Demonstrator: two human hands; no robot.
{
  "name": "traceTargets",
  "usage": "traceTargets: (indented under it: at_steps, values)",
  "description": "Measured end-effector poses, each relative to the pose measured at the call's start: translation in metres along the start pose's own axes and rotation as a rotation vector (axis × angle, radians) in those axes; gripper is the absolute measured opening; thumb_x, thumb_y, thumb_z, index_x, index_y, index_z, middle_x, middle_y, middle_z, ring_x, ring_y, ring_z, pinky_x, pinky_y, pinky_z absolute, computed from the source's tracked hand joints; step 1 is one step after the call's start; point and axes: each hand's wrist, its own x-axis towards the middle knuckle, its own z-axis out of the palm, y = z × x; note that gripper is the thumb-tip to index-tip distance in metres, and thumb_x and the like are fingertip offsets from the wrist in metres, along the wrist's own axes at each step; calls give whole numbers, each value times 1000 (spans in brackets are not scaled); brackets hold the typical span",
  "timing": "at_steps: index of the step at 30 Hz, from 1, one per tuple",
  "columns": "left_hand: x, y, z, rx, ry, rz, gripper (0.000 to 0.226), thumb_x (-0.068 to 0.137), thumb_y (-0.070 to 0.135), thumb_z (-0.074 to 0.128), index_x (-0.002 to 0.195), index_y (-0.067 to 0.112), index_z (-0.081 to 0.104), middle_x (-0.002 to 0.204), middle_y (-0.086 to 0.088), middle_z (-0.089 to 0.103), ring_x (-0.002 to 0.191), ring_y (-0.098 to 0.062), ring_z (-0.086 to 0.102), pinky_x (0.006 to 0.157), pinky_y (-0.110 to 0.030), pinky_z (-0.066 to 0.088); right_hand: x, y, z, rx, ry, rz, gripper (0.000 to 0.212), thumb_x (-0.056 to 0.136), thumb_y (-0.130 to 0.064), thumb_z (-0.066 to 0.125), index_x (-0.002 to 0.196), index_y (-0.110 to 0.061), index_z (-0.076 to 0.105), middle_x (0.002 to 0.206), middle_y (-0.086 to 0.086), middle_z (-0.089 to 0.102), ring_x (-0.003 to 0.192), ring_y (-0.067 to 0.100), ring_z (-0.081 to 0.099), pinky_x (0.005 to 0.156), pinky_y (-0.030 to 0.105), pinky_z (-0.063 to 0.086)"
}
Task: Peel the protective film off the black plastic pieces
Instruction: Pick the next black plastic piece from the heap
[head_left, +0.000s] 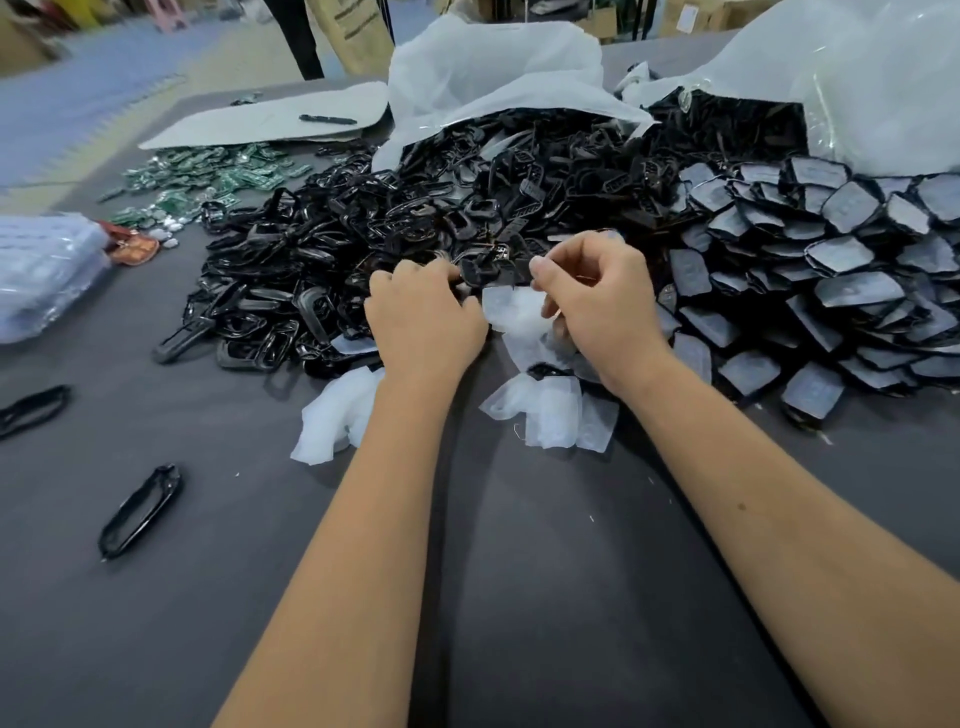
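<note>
My left hand (423, 317) grips the left end of a small black plastic piece (488, 270) held above the table, in front of the big heap. My right hand (597, 296) pinches a translucent white film (511, 309) that hangs down from the piece's right end. Several peeled films (550, 410) lie crumpled on the grey table under my hands, and another clump of film (332, 415) lies to the left. Flat black pieces with film on them (810, 270) are heaped at the right.
A big pile of black frames (322, 260) fills the table's middle, spilling from white plastic bags (488, 73). Green circuit boards (218, 176) lie at far left. Two loose black frames (140, 512) lie on the grey table (545, 597) at near left. A clear bag (41, 275) sits at the left edge.
</note>
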Motion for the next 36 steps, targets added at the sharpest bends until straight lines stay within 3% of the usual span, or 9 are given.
traceTargets:
  at_steps: [5, 10, 14, 18, 22, 26, 28, 31, 36]
  values:
    - [0, -7, -7, -302, -65, -9, 26, 82, 20, 84, 107, 17, 75, 105, 0, 72, 103, -19, 66, 95, -35, 52, -6, 1, 6, -75, -55, -50, 12, 97, -19, 71, 88, -11, 67, 70, 6, 72, 54, 12, 63, 50, 23, 49]
    - [-1, -13, -6, -378, 93, -18, 4, 85, 15, 80, 86, 13, 76, 83, 2, 71, 79, -17, 63, 79, -32, 52, -6, 1, 7, -83, -53, -55, 13, 97, -19, 71, 87, -12, 67, 65, 6, 70, 51, 11, 60, 53, 24, 49]
    - [0, -12, -3, -436, 238, -27, 29, 90, 27, 76, 71, 9, 62, 69, 2, 60, 70, -18, 55, 68, -28, 39, -6, 3, 5, -14, -29, -27, 9, 95, -17, 73, 87, -17, 74, 65, 1, 69, 54, 8, 61, 49, 19, 47]
    - [0, -6, -5, -699, 309, -111, 29, 94, 27, 71, 75, 8, 63, 68, 4, 66, 63, -5, 59, 63, -11, 40, -6, 3, 2, 66, -21, -10, 5, 94, -15, 76, 95, -17, 80, 71, -3, 73, 59, 8, 65, 50, 19, 49]
    - [-4, 1, 0, -1201, 126, -193, 15, 100, 11, 60, 87, 5, 55, 80, -8, 78, 64, -25, 75, 52, -27, 54, -8, 3, -3, 164, -51, -36, 13, 93, -3, 73, 102, -11, 78, 76, 0, 74, 66, 13, 68, 57, 24, 54]
    - [-5, 2, 6, -1079, 143, -127, 35, 88, 22, 69, 72, 14, 39, 67, -24, 49, 56, -29, 47, 56, -41, 39, -9, 3, -5, 195, -82, -53, 14, 90, -1, 75, 102, -9, 75, 79, 16, 73, 63, 17, 66, 56, 27, 54]
    - [-7, 2, 5, -1036, 182, -53, 50, 86, 36, 77, 69, 21, 32, 67, -10, 34, 63, -30, 35, 62, -45, 36, -10, 2, -5, 199, -90, -67, 14, 90, -1, 76, 101, -8, 73, 79, 20, 72, 61, 18, 65, 54, 29, 54]
    - [-11, 2, 3, -991, 212, 5, 57, 82, 46, 84, 73, 21, 34, 67, 12, 28, 59, -7, 29, 60, -22, 32, -10, 2, -5, 209, -89, -76, 13, 89, -1, 77, 99, -8, 72, 74, 11, 71, 61, 19, 65, 54, 29, 53]
    - [-8, 3, 2, -1147, 133, -77, 49, 97, 44, 69, 73, 20, 33, 72, -11, 34, 54, -21, 33, 53, -33, 32, -10, 1, -5, 263, -82, -58, 14, 87, 4, 77, 94, -4, 68, 71, 6, 69, 60, 16, 65, 51, 27, 52]
